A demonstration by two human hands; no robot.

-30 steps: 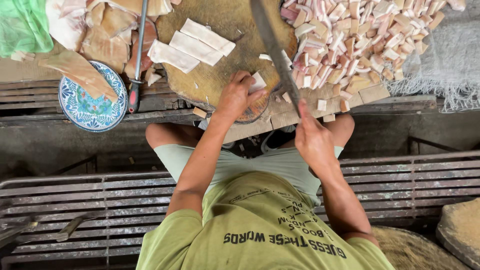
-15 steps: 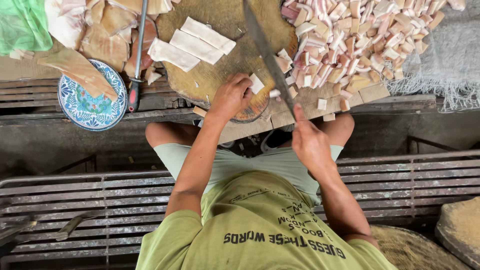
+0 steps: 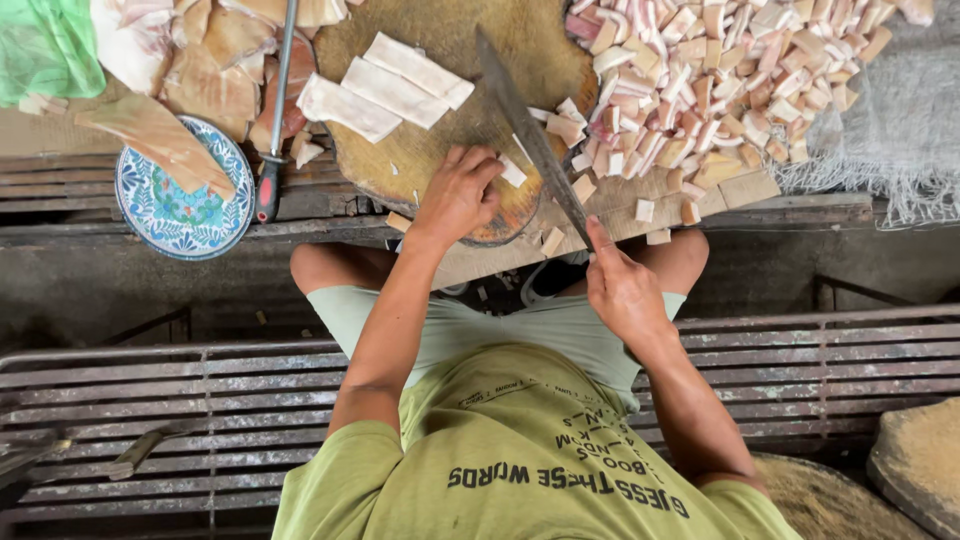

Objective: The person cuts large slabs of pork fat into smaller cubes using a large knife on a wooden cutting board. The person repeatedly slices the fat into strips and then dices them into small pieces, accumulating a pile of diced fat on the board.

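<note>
My left hand (image 3: 455, 197) rests on the near edge of a round wooden chopping block (image 3: 440, 160), fingertips beside a small pale cube of pork (image 3: 513, 172). My right hand (image 3: 622, 290) grips the handle of a long dark knife (image 3: 530, 135). Its blade slants up and to the left across the block, just right of my left hand. Three long pale strips of pork skin (image 3: 385, 88) lie on the block's far side. A big heap of cut cubes (image 3: 700, 70) is spread to the right of the blade.
A blue patterned plate (image 3: 180, 205) with a wedge of meat stands at the left, beside slabs of pork (image 3: 215, 50) and a red-handled sharpening steel (image 3: 275, 110). Green netting (image 3: 40, 45) is far left, grey mesh (image 3: 890, 120) far right. A slatted metal bench (image 3: 150, 390) runs under me.
The knife blade has swung slightly left and lower over the block. My left hand has crept a little left along the block's edge.
</note>
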